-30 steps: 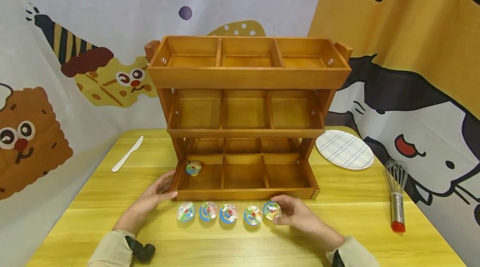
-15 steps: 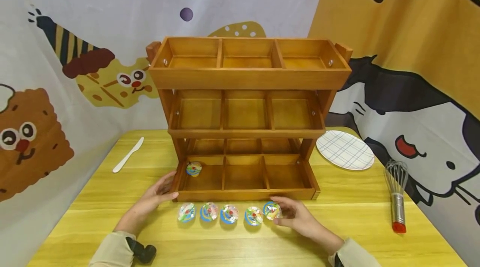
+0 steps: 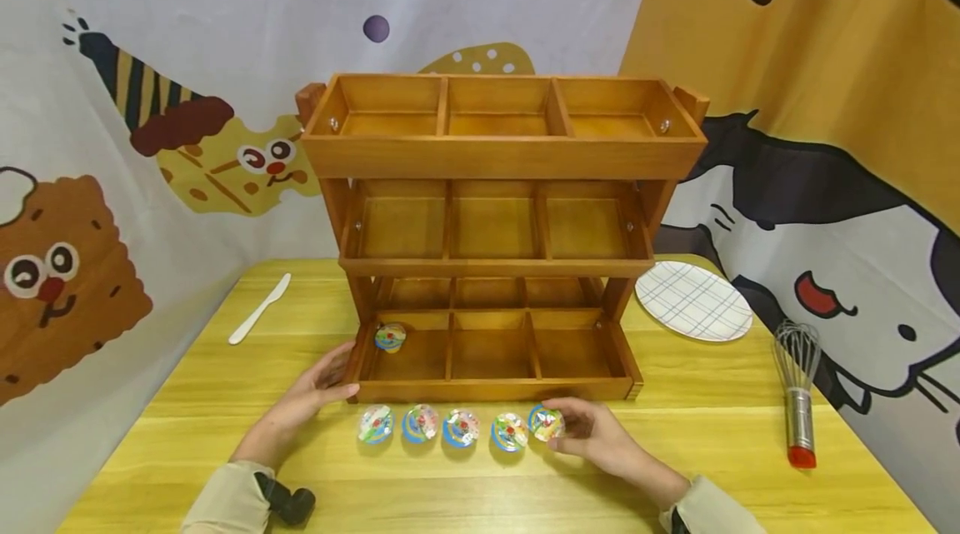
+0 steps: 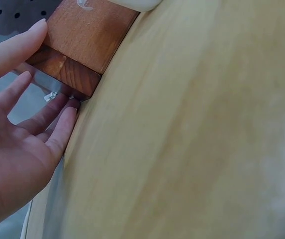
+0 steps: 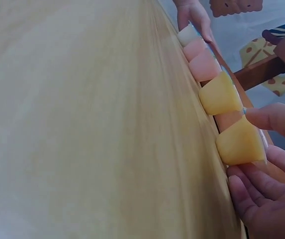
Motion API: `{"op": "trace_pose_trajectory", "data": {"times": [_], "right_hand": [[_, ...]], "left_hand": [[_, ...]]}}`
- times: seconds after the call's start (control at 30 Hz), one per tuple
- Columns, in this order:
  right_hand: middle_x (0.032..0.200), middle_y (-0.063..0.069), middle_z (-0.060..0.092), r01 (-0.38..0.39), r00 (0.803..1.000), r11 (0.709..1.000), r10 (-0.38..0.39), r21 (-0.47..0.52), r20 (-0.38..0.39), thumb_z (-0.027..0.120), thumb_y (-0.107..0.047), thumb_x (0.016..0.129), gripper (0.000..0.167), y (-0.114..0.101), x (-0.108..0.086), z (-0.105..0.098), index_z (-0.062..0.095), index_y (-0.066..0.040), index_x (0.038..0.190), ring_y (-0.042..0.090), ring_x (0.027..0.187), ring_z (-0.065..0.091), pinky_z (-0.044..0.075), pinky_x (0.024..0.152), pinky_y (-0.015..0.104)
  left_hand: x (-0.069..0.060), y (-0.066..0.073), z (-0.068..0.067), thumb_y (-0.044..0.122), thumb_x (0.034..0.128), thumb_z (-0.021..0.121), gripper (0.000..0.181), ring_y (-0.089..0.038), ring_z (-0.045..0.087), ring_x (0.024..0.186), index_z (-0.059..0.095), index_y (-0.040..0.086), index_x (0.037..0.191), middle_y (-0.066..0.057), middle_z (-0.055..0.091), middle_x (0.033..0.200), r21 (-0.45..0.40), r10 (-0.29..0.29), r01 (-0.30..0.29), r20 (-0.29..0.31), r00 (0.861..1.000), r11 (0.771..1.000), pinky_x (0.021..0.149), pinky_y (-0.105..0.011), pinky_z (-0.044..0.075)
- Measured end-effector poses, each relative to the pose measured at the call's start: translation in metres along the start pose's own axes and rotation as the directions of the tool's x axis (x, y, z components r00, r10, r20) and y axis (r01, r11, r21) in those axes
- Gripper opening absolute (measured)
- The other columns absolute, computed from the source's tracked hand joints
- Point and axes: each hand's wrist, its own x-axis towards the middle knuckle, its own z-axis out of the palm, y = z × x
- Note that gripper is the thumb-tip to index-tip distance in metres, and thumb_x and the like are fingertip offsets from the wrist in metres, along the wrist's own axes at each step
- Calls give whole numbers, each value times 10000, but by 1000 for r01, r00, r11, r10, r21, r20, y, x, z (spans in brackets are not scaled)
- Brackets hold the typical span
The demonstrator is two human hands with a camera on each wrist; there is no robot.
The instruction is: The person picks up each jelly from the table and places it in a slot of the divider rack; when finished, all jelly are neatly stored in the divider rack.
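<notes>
Between the thumb and fingers of my right hand [image 3: 596, 436] is the rightmost jelly cup [image 3: 547, 423], yellow in the right wrist view and resting on the table. Other jelly cups [image 3: 461, 429] stand in a row to its left, with yellow, pink and whitish contents and shiny printed lids. One more jelly cup [image 3: 390, 337] lies in the left compartment of the lowest tray. My left hand [image 3: 311, 391] rests at the front left corner of the wooden three-tier shelf [image 3: 495, 159], thumb at the front and fingers along the side; the left wrist view shows them relaxed against the wood.
A white plastic knife [image 3: 259, 309] lies on the table [image 3: 420, 492] left of the shelf. To the right are a white checked plate [image 3: 693, 301] and a wire whisk [image 3: 798, 396]. A printed cartoon curtain [image 3: 480, 1] hangs behind.
The head view has shifted slightly, so the scene sits a little farther right. Both hands, the jelly cups and the shelf keep their places relative to one another.
</notes>
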Motion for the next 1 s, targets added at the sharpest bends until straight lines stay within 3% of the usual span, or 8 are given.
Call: {"op": "trace_pose_trajectory", "data": {"times": [0.23,0.43,0.53,0.63,0.77,0.9,1.0], "right_hand": [[992,214,616,61,998,997,-60,-48,6,699,-151,736,509,-6,6,-3,515,50,1166,88,832,599,517,734,245],[1000,175,637,168,985,977,-171,-129,-15,699,-128,745,442,-40,16,-12,552,26,1131,73,821,587,516,740,254],[972,156,649,204,979,970,-204,-135,16,702,-132,745,441,-63,37,-9,556,18,1133,81,826,600,513,760,262],[949,142,655,175,984,976,-169,-127,51,709,-145,741,457,-81,67,-4,558,7,1145,114,832,615,510,769,260],[975,158,649,119,989,988,-109,-96,99,712,-136,737,469,-88,115,14,558,5,1158,187,861,625,515,764,256],[960,113,656,51,991,985,-30,-167,129,727,-156,717,467,-90,156,40,581,-23,1140,162,837,627,515,732,220],[889,43,664,6,990,965,31,-263,139,748,-168,690,481,-89,174,62,595,-39,1128,89,757,612,505,675,188]], "left_hand": [[-3,1,-1,164,843,583,709,-430,218,1290,173,139,1421,-243,214,1429,-5,31,-31,-2,1000,1000,1012,-551,249],[-1,-2,2,163,844,583,714,-434,193,1300,167,142,1423,-238,182,1443,-30,41,-41,14,999,999,1026,-561,221],[2,-3,1,180,846,581,712,-415,183,1314,166,179,1424,-210,173,1456,-43,21,-20,17,1000,999,1037,-569,196],[5,-3,1,203,851,577,717,-404,185,1318,152,195,1428,-197,176,1459,-33,10,-9,29,1000,999,1038,-555,212],[6,-2,0,190,855,572,713,-403,191,1314,150,189,1429,-199,183,1457,-23,11,-10,34,999,1000,1033,-543,231],[3,-2,0,174,860,565,700,-427,184,1307,156,181,1428,-214,182,1452,-20,17,-17,22,1000,1000,1022,-582,210],[0,-2,2,192,857,570,707,-443,186,1300,154,171,1429,-229,183,1447,-12,19,-19,18,1000,1000,1014,-602,200]]}}
